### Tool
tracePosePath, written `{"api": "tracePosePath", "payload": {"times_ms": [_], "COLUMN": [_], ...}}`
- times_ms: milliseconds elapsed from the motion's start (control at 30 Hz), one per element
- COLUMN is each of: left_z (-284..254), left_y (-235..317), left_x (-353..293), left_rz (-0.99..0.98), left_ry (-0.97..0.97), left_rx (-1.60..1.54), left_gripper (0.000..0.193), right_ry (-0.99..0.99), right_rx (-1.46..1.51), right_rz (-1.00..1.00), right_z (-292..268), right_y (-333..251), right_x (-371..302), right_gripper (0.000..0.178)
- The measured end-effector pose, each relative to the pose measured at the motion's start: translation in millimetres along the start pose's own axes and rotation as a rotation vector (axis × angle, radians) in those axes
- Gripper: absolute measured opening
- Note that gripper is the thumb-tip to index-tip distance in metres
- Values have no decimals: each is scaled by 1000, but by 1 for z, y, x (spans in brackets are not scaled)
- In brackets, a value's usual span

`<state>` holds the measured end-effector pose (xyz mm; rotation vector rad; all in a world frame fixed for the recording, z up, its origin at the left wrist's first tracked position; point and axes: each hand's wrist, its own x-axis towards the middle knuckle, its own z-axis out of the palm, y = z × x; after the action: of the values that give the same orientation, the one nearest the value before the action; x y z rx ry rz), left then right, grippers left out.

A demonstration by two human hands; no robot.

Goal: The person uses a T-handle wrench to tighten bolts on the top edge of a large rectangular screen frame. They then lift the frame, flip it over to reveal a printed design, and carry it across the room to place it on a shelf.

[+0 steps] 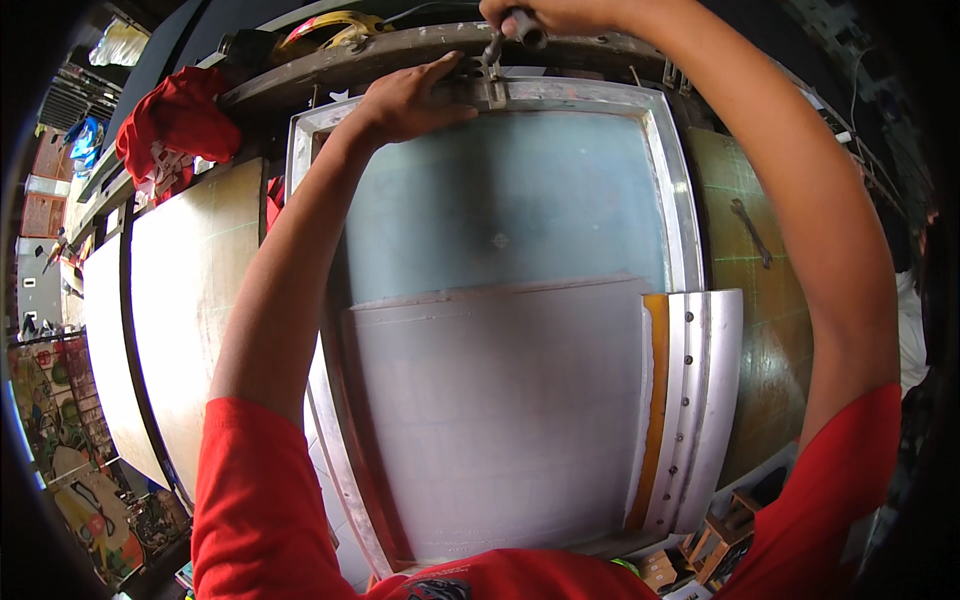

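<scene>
Two hands: both ours, at the far edge of the frame [683, 200], the right hand [565, 14] to the right of the left hand [405, 103] and a little beyond it.
Right grip: we have it closed round a dark handle [530, 30], its round end facing back toward us.
Left grip: thumb and fingers spread, fingertips by the clamp [496, 92]; they run into dark metal there, so we cannot tell whether they pinch anything.
Clamp: nearer to us than the right grip and slightly to its left, on the middle of the frame's far rail; its long axis runs roughly toward our body, and our left fingertips are the nearer ones.
Frame: nearer to us than both grips, a silver border reaching back toward our shirt.
Mesh: nearer to us than both grips, inside the frame, bluish in the far part and grey in the near part [500, 420].
Squeegee: well apart from the right grip, to its right and nearer to us, lying lengthwise along the frame's right side; we see an orange strip and a row of bolts.
Wrench: right of the right grip and nearer to us, on the right board [740, 180], by our right arm.
Red cloth: left of the left grip and well apart from it.
Left board: nearer to us than the left grip, beyond our left forearm, brightly lit.
</scene>
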<state>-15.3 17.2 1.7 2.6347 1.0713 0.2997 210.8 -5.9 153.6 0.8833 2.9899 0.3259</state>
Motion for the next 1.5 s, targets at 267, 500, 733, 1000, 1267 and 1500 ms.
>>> {"api": "tracePosePath", "payload": {"times_ms": [267, 500, 733, 1000, 1267, 1500], "left_z": [7, 3, 6, 5, 2, 4], "left_y": [4, 10, 7, 10, 9, 10], "left_x": [10, 9, 8, 10, 11, 8], "left_rz": [75, 52, 37, -13, -8, 35], "left_ry": [65, 9, 20, 20, -9, 56], "left_rx": [-33, -19, 10, -7, -51, -54], "left_gripper": [89, 84, 85, 91, 90, 68], "right_ry": [-78, -67, -278, -485, -57, -86], "right_rx": [-38, -84, -87, -17, -117, -167], "right_rz": [-80, -143, 79, 606, 76, 2], "right_z": [4, 16, 13, 7, 7, 21], "right_y": [-4, -3, -4, -21, -10, -16], "right_x": [0, 5, 17, 33, 14, 23], "right_gripper": [5, 7, 11, 26, 11, 16]}}
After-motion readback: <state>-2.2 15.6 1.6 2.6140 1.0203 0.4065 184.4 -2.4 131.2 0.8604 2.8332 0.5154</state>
